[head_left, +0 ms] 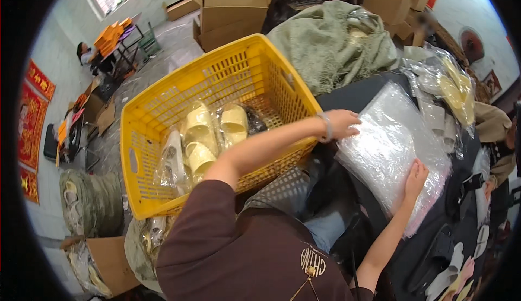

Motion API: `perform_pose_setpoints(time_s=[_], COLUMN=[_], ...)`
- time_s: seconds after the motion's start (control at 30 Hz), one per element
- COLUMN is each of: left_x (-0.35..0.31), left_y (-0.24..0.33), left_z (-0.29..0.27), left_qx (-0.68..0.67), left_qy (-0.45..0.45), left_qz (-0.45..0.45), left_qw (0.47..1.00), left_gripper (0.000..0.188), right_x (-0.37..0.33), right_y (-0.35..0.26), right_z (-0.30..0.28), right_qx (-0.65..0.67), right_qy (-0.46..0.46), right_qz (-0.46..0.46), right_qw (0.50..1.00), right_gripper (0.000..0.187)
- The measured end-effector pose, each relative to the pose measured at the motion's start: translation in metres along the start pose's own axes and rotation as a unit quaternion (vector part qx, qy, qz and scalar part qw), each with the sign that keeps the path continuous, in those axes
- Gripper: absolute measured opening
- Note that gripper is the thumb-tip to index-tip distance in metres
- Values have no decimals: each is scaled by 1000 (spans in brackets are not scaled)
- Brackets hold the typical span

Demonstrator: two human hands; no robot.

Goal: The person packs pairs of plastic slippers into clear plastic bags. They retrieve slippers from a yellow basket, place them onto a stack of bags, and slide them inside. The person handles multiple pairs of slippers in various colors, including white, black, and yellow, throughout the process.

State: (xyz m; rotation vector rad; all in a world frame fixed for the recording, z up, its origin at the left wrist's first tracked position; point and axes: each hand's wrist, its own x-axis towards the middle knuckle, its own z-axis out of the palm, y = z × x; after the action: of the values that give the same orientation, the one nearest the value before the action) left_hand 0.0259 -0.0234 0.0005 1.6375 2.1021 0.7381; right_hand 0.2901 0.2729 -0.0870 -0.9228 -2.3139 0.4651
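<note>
Both hands are pressing on a stack of clear plastic bags [388,143] lying on a dark table [353,92]: the left hand [343,123] flat at its near edge, the right hand [417,175] on its lower side. A yellow perforated plastic basket [163,116] is sitting just beside, holding what are probably bagged pale yellow sandals [209,132].

We see glossy, crinkled clear plastic bags [388,149] stacked on a matt dark worktop [353,92]. The yellow basket [163,116] is hard, smooth perforated plastic, holding pale rubbery sandals [201,138] in shiny film. Rough olive woven cloth [331,43] lies beyond, near matt brown cardboard boxes [228,10].
</note>
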Motion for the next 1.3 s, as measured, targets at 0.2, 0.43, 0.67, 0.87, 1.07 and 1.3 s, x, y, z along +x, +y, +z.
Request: perform_pose_setpoints(time_s=[0.2, 0.43, 0.67, 0.87, 1.07, 1.3], left_x=[-166, -380, -561, -626, -582, -524], left_y=[-108, -293, -302, -316, -284, -171], left_z=[-118, -132, -38, 29, 26, -116], left_qx=[109, 206, -19, 52, 149, 97], left_qy=[139, -195, -219, -103, 57, -122], left_qz=[-181, -571, -717, -705, -715, -669], left_qw=[967, 771, 661, 699, 680, 727], left_gripper=[39, 50, 61, 55, 34, 15], right_x=[4, 0, 8, 8, 7, 7], right_y=[-9, -7, 5, 11, 8, 3], right_z=[-2, -1, 2, 2, -3, 1], right_qx=[-6, -3, -27, -11, -29, -16], right_qy=[-7, -3, -30, -39, -33, -33], right_qz=[-13, -6, -46, -29, -30, -38], right_qw=[1000, 1000, 998, 999, 999, 999], right_gripper=[34, 30, 33, 35, 36, 35])
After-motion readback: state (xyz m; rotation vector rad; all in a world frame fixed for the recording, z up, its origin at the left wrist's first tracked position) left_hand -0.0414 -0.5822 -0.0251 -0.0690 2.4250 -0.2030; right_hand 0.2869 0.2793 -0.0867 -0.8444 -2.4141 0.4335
